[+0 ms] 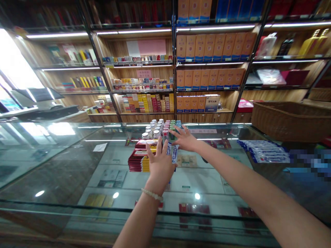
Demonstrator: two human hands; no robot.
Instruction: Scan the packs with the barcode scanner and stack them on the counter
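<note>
My left hand (159, 167), with a pale bead bracelet on the wrist, reaches over the glass counter with its fingers spread. It lies over the right part of a stack of maroon and yellow packets (135, 162). Narrow blue-and-white packets (175, 153) show between my two hands, near my left thumb. My right hand (185, 140) is stretched out, fingers apart, at the right side of a cluster of small capped containers. These stand in rows: white-capped ones (148, 131), pink ones (165, 131), green ones (172, 126) and blue ones (178, 122). Whether the fingertips touch them, I cannot tell.
The glass display counter (201, 182) has goods under its top. At right lie a row of blue-and-white packets (266, 151) and a brown wicker basket (289, 120). A paper slip (100, 147) lies at left. Shelves with orange boxes (200, 48) line the back wall.
</note>
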